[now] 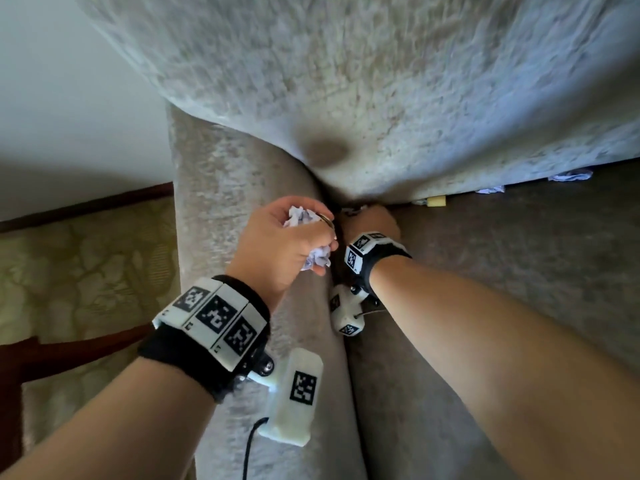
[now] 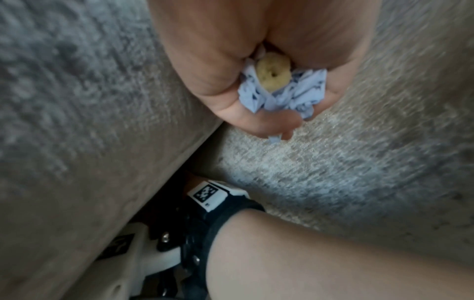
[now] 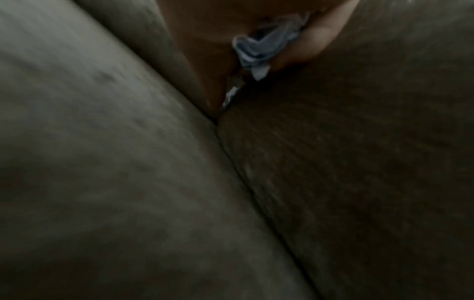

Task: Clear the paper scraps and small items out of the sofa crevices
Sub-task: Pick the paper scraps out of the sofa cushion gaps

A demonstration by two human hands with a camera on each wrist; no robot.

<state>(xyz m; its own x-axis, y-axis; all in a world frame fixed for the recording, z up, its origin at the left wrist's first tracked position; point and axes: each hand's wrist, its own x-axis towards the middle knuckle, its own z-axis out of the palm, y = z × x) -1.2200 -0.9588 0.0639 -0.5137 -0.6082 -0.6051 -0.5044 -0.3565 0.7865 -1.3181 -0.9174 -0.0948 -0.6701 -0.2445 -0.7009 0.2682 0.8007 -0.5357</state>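
Observation:
My left hand [image 1: 304,233] hovers over the sofa armrest [image 1: 228,188] and grips a wad of crumpled pale paper scraps [image 1: 300,216]. The left wrist view shows the same wad [image 2: 284,97] with a small yellow ring-shaped item [image 2: 273,74] pressed into it. My right hand [image 1: 373,218] is pushed into the corner crevice where armrest, back cushion [image 1: 398,81] and seat cushion [image 1: 519,258] meet. In the right wrist view its thumb [image 3: 314,40] and fingers pinch a crumpled paper scrap [image 3: 257,49], and another bit of paper [image 3: 231,95] sits deeper in the gap.
Along the back crevice to the right lie a small yellow block [image 1: 436,201] and two more paper scraps [image 1: 490,189] [image 1: 569,175]. Left of the armrest are patterned carpet [image 1: 69,265], dark wood trim [image 1: 52,351] and a white wall [image 1: 69,81].

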